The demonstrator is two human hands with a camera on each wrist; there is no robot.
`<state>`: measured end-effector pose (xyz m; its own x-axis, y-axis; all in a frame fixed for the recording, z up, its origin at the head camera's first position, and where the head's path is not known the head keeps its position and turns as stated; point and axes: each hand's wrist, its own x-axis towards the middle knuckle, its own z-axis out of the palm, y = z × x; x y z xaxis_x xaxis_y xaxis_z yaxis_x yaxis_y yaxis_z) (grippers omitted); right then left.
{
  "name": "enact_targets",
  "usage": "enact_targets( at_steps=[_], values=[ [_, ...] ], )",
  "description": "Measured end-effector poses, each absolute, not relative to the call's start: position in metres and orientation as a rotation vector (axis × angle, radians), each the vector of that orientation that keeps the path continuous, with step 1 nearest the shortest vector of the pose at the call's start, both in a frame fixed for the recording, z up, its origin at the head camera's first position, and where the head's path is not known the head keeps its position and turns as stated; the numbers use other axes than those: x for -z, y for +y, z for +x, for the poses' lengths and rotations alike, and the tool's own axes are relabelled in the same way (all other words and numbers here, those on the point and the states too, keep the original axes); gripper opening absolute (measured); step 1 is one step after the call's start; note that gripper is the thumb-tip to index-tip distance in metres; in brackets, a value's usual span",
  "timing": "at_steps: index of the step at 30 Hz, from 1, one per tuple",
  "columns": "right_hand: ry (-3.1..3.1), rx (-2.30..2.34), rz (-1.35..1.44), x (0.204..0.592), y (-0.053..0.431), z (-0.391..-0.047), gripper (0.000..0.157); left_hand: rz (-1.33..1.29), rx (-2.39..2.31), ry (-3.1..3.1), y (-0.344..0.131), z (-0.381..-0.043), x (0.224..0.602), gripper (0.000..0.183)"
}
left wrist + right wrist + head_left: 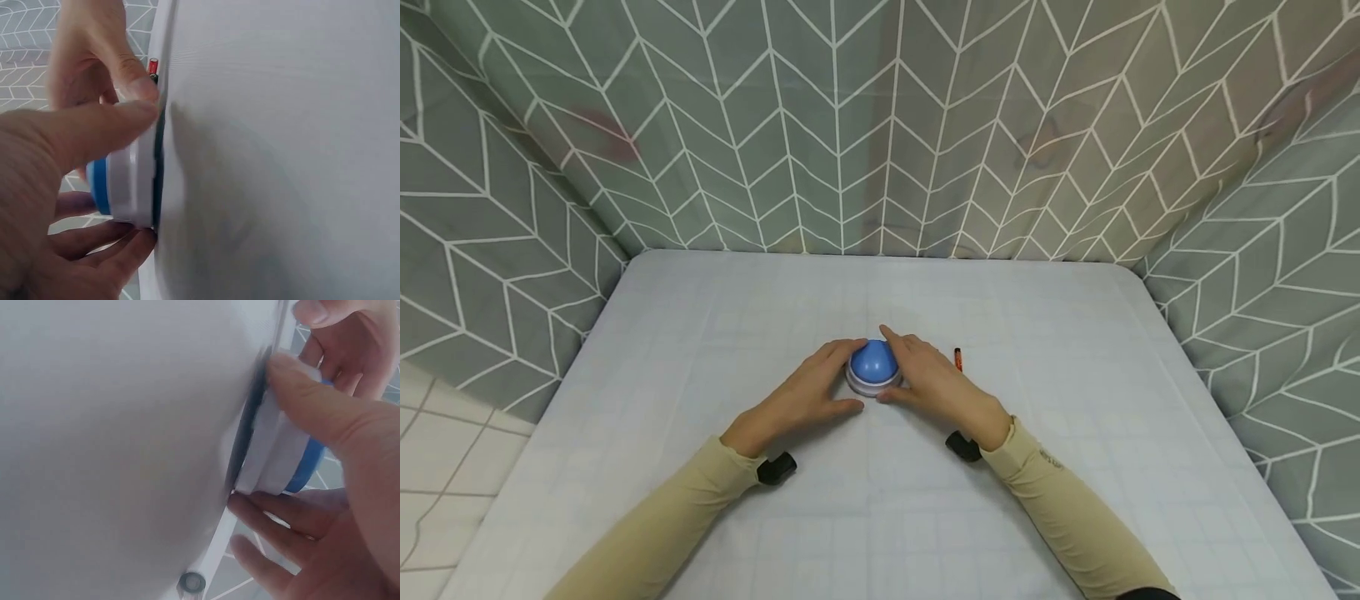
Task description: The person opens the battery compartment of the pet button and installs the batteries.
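A round push button [874,362] with a blue dome and a white base sits on the white table between both hands. My right hand [943,383] holds its right side, thumb on the near part of the base and fingers around the far side. The right wrist view shows that thumb lying across the white base [269,450], which has a dark underside. My left hand [808,387] is at the left side, fingertips touching the button. Its thumb [312,311] stands apart from the base in the right wrist view.
A small orange and black battery [958,359] stands on the table [700,317] just beyond the right hand. Patterned grey curtains [865,125] hang along the back and both sides. Black wrist cameras [777,468] are strapped under the sleeves.
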<state>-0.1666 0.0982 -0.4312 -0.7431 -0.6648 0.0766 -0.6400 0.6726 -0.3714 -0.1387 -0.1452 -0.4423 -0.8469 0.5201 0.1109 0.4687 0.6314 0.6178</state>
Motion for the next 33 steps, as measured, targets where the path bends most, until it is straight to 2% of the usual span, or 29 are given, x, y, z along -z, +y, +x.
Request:
enact_targets(
  at_steps=[5, 16, 33],
  values=[
    [2.809, 0.572, -1.083, 0.431, 0.099, -0.165, 0.102, 0.854, -1.025, 2.794, -0.144, -0.139, 0.446, 0.091],
    [2.686, 0.671, -1.087, 0.425, 0.110, -0.162, 0.090, 0.926, -1.120, 2.851, -0.140, -0.139, 0.448, 0.082],
    [2.541, 0.860, -0.944, 0.418, 0.113, -0.163, 0.072, 0.877, -1.327, 2.857, -0.138, -0.143, 0.453, 0.051]
  ],
)
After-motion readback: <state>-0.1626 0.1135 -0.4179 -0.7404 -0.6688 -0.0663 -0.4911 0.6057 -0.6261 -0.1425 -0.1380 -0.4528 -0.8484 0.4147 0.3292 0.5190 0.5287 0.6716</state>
